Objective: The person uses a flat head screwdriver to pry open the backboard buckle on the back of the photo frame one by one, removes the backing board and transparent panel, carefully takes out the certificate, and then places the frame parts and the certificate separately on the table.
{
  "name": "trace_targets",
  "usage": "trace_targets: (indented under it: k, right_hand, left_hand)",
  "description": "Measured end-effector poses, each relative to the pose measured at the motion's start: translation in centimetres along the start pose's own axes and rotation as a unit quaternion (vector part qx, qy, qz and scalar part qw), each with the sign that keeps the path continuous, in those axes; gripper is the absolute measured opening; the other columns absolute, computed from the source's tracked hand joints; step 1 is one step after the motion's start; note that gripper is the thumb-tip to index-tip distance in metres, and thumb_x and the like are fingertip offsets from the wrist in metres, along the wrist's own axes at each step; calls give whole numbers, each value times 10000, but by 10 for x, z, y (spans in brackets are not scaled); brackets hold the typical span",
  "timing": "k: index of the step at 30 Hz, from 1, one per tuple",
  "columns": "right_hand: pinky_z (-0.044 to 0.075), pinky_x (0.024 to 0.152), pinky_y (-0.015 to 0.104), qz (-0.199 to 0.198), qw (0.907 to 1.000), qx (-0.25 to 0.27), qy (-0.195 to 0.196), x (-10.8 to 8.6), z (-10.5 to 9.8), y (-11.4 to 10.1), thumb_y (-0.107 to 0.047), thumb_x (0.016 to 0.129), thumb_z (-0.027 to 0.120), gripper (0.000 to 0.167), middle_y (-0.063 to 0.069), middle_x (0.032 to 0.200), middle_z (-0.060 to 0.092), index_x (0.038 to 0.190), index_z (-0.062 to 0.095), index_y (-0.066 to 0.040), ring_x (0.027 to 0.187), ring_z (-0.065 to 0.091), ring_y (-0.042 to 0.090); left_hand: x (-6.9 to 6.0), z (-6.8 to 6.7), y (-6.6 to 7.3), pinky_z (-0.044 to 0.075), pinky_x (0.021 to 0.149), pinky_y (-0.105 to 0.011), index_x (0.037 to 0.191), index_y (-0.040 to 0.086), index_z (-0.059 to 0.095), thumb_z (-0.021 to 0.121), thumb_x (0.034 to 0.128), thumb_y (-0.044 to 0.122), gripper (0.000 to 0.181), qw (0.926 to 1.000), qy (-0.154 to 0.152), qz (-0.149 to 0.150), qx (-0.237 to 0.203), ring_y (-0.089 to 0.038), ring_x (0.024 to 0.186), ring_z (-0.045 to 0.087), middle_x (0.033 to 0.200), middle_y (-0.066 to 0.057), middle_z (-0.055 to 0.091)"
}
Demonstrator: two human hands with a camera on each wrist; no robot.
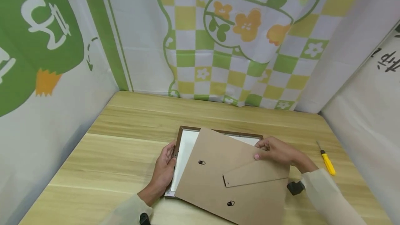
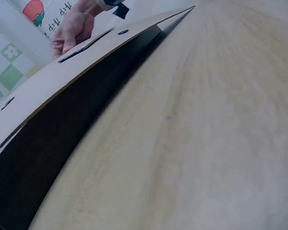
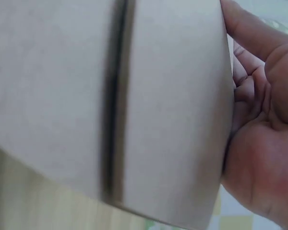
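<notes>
A brown picture frame (image 1: 179,141) lies on the table, and a white sheet (image 1: 188,141) shows inside it. Over it, turned askew, is a brown backing board (image 1: 215,169) with two small black hangers and a fold-out stand flap (image 1: 250,174). My left hand (image 1: 164,169) grips the picture frame by its left side. With thumb on top, my right hand (image 1: 276,152) pinches the backing board at its upper right edge, also seen in the right wrist view. The left wrist view shows the board (image 2: 43,91) tilted above the frame's dark side (image 2: 72,124).
A yellow-handled screwdriver (image 1: 327,162) lies at the right on the wooden table (image 1: 125,148). Behind the table hangs a printed cloth (image 1: 218,61) with green and yellow checks, and white cloth walls stand at both sides.
</notes>
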State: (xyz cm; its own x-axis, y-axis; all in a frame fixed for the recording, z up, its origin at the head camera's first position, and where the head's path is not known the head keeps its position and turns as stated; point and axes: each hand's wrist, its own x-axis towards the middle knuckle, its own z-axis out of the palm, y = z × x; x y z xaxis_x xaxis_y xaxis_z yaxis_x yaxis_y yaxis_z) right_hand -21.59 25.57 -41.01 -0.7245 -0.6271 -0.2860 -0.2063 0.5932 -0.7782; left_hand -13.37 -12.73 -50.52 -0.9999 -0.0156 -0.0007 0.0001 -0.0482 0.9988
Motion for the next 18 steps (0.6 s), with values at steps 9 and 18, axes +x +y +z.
trace_targets:
  k: [9, 18]
  right_hand:
    - [623, 639, 421, 177, 9931, 1078, 415, -49, -16, 29, -173, 1003, 555, 336, 55, 974, 774, 1254, 619, 40, 781, 747, 237]
    - [618, 662, 291, 83, 9581, 2625, 1139, -95, -42, 75, -78, 1049, 414, 342, -37, 960, 766, 1096, 717, -228, 802, 733, 125]
  left_hand:
    - [0, -1, -1, 114, 1252, -516, 1525, 20, 250, 480, 937, -128, 649, 9991, -18, -50, 416, -351, 1524, 136, 1630, -189, 192]
    - [1, -1, 1, 97, 1263, -485, 1536, 53, 243, 437, 968, -110, 622, 9983, -122, -125, 555, -305, 1538, 91, 1649, -142, 160]
